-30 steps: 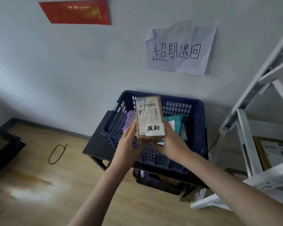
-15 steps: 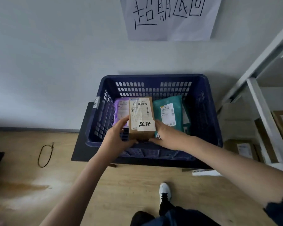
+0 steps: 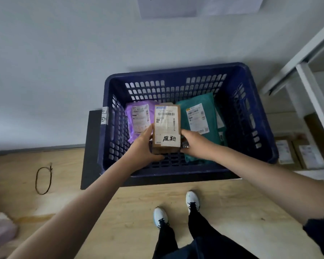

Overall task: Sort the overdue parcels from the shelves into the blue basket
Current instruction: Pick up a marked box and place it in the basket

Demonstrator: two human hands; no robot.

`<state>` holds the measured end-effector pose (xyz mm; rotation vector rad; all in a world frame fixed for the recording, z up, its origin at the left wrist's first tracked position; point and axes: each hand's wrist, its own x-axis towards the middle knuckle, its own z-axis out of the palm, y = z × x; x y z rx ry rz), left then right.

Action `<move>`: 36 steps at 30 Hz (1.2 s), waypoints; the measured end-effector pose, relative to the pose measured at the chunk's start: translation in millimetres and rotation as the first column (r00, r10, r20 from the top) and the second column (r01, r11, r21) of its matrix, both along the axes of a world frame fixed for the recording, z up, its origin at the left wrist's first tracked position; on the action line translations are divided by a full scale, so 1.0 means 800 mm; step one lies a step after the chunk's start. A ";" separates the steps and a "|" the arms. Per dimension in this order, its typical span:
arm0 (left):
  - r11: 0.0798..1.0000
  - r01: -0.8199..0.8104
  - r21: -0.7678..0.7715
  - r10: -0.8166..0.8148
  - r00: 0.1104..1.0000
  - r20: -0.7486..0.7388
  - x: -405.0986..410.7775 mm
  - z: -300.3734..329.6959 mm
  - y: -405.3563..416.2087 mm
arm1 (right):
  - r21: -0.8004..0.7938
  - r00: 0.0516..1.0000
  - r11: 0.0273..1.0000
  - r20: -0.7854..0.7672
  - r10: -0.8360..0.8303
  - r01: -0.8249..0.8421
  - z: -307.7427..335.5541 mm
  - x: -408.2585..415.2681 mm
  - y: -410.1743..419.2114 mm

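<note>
Blue basket [image 3: 251, 116], left hand [image 3: 142, 149], right hand [image 3: 195, 144] gripping cardboard parcel [image 3: 166, 126]

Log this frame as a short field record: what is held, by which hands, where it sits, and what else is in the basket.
held item: brown cardboard parcel, white label with handwritten black characters
left hand: grips the parcel's left edge
right hand: grips its right edge
position: inside the blue basket, between the other parcels
other contents: purple mailer on the left, green mailer on the right
placement: not yet released
</note>
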<state>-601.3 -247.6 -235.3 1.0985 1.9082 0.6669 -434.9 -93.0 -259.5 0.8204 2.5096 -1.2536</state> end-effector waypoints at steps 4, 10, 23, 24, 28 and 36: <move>0.992 0.062 -0.110 -0.057 0.997 0.052 -0.001 -0.013 0.002 | -0.032 0.998 0.998 0.018 -0.060 0.060 -0.003 -0.003 0.004; 0.980 0.138 -0.141 -0.132 0.990 0.049 -0.006 -0.018 0.000 | -0.014 0.989 1.000 0.150 0.008 -0.006 -0.016 -0.006 0.008; 0.899 0.257 -0.355 -0.215 0.965 0.154 -0.007 -0.025 0.006 | -0.166 0.922 0.981 0.355 0.151 -0.097 -0.030 -0.009 -0.007; 0.903 0.250 -0.351 -0.210 0.967 0.148 -0.007 -0.023 0.007 | -0.214 0.926 0.975 0.352 0.137 -0.063 -0.029 -0.008 -0.008; 0.880 0.285 -0.379 -0.230 0.955 0.185 -0.007 -0.023 0.010 | -0.220 0.902 0.974 0.408 0.142 -0.053 -0.021 -0.009 -0.001; 0.895 0.202 -0.398 -0.118 0.967 0.225 -0.009 -0.043 0.017 | -0.276 0.902 0.961 0.421 0.098 0.024 -0.017 -0.029 0.003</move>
